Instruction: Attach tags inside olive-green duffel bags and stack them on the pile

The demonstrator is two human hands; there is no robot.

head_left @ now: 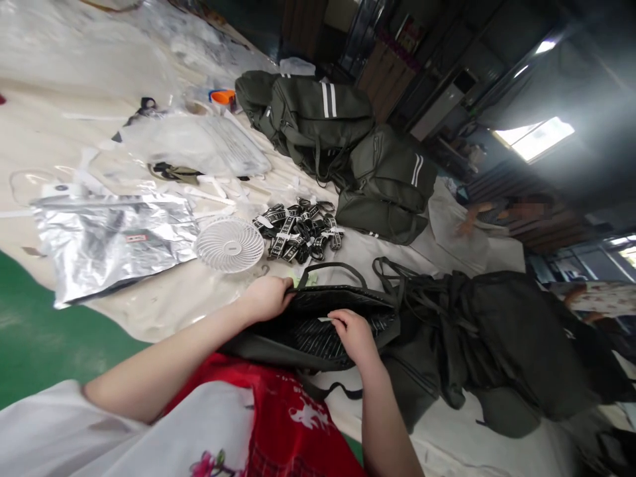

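Observation:
A dark green bag (293, 354) lies at the table's near edge with its mouth open, showing a striped lining. My left hand (268, 298) is closed on the bag's rim at its left end. At the opening, my right hand (352, 331) pinches a small white tag (324, 319) against the lining. The bag's handle (332, 266) arches up on the far side. Just beyond it lies a pile of black straps with white lettering (298, 232), beside a white round fan (230, 245).
Several dark green bags with white stripes (322, 109) are stacked at the back; more dark bags (517, 338) lie on the right. A silver pouch (114, 238) and clear plastic packages (199, 142) are on the left. Another person (527, 209) is at the far right.

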